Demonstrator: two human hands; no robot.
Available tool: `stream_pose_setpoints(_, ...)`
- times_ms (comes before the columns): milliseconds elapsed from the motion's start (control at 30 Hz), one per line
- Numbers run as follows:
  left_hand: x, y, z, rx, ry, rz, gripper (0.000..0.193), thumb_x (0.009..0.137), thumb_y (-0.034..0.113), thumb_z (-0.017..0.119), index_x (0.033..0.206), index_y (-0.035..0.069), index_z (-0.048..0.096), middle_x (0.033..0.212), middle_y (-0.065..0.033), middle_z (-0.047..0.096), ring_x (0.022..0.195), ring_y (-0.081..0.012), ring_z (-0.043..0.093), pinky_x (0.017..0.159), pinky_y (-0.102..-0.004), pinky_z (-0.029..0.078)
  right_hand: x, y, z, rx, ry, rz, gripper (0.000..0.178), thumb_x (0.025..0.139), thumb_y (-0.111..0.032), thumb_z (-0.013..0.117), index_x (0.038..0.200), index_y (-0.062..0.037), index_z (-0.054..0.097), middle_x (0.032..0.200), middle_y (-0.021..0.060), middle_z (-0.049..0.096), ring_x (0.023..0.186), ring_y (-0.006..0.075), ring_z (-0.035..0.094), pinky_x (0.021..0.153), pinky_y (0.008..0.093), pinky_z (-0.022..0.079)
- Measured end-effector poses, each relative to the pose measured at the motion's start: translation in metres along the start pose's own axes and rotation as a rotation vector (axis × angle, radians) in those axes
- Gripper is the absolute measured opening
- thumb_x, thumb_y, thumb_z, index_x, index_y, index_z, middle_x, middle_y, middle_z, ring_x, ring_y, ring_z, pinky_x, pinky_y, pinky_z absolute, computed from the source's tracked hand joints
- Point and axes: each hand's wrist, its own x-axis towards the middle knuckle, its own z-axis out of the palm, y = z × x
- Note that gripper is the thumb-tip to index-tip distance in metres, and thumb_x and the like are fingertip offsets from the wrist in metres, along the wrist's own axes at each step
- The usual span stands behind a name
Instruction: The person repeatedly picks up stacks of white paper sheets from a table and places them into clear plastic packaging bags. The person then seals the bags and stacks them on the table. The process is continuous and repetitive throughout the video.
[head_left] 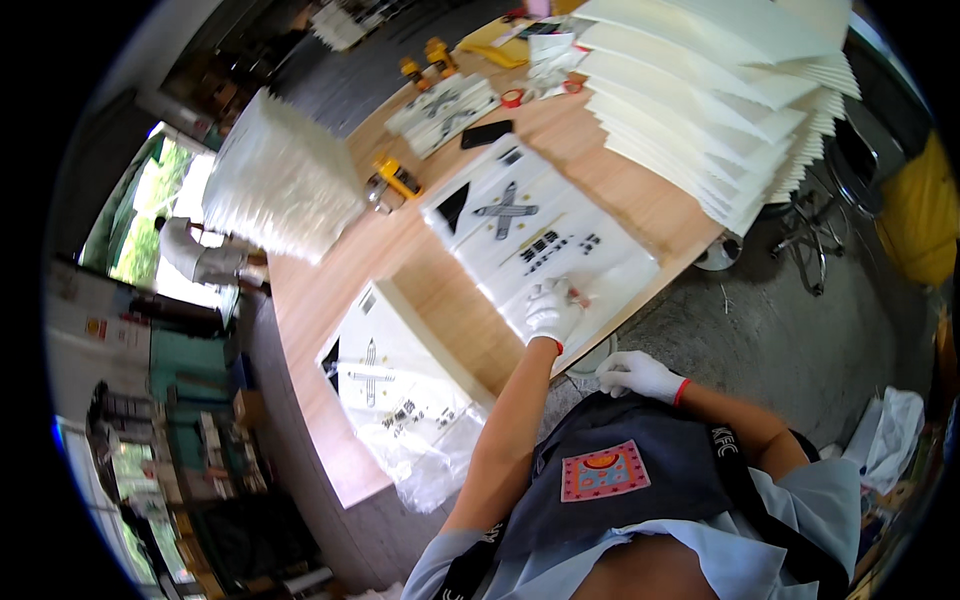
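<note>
My left hand [553,311], in a white glove with a red cuff, rests on the near part of a flat clear plastic bag [598,245] on the table. Its fingers look spread over the plastic, and something reddish-brown shows beside them. The bag holds a white sheet printed with crossed pencils and dark lettering. Away from the table edge, in front of my apron [550,500], my right hand [642,376] hangs with its gloved fingers curled in and nothing visible in them. To the left lies a stack of similar printed packages [400,345], with loose plastic at its near end.
Tall piles of white sheets [690,100] stand at the table's far right. A large plastic-wrapped block [285,180] sits at the left edge. Yellow bottles [398,176], a black phone [487,134] and red tape [512,98] lie farther back. Another person [200,255] bends near the doorway.
</note>
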Motion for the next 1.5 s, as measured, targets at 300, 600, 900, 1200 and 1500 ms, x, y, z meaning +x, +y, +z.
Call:
stream_pose_setpoints(300, 0.028, -0.030, 0.008, -0.339, -0.071, 0.004, 0.024, 0.089, 0.029, 0.050, 0.090, 0.009, 0.063, 0.088, -0.0131, 0.064, 0.085, -0.0317, 0.060, 0.076, -0.0391, 0.046, 0.013, -0.005, -0.032, 0.005, 0.108, -0.100, 0.024, 0.092, -0.023, 0.056, 0.107, -0.0047, 0.061, 0.089, 0.0070, 0.066, 0.076, 0.0134, 0.064, 0.068, 0.0261, 0.052)
stream_pose_setpoints(600, 0.065, -0.046, -0.010, -0.147, 0.415, 0.131, 0.013, 0.091, 0.021, 0.052, 0.097, 0.009, 0.054, 0.077, -0.0091, 0.063, 0.070, -0.0268, 0.063, 0.065, -0.0365, 0.048, 0.135, -0.069, -0.047, -0.373, 0.517, -0.320, 0.045, 0.092, -0.045, 0.049, 0.109, -0.0043, 0.061, 0.095, 0.0147, 0.066, 0.083, 0.0207, 0.065, 0.072, 0.0344, 0.052)
stream_pose_setpoints(900, 0.058, 0.010, -0.114, -1.085, 0.016, -0.048, 0.008, 0.092, 0.008, 0.054, 0.098, 0.013, 0.057, 0.081, 0.0056, 0.060, 0.055, -0.0006, 0.040, 0.054, -0.0167, 0.038, 0.060, -0.109, -0.067, -0.390, 0.235, 0.004, 0.048, 0.093, -0.046, 0.043, 0.089, -0.0029, 0.063, 0.081, 0.0163, 0.066, 0.070, 0.0276, 0.065, 0.070, 0.0388, 0.051)
stream_pose_setpoints(1200, 0.027, 0.068, -0.141, -0.859, -0.010, 0.146, 0.015, 0.089, 0.001, 0.055, 0.104, 0.006, 0.056, 0.094, -0.0048, 0.067, 0.055, -0.0044, 0.043, 0.048, -0.0205, 0.037, 0.122, -0.119, -0.024, -1.296, 0.396, -0.799, 0.035, 0.089, -0.028, 0.048, 0.116, -0.0078, 0.056, 0.116, 0.0155, 0.059, 0.104, 0.0286, 0.057, 0.092, 0.0394, 0.043)
stream_pose_setpoints(1500, 0.015, 0.070, -0.181, 0.369, 0.384, 0.396, 0.070, 0.066, 0.033, 0.079, 0.127, 0.012, 0.051, 0.102, -0.0092, 0.060, 0.094, -0.0285, 0.056, 0.087, -0.0428, 0.043, -0.084, -0.243, -0.096, -1.092, 0.239, -0.999, 0.025, 0.089, -0.024, 0.056, 0.111, -0.0127, 0.062, 0.101, 0.0105, 0.065, 0.096, 0.0287, 0.060, 0.083, 0.0370, 0.048)
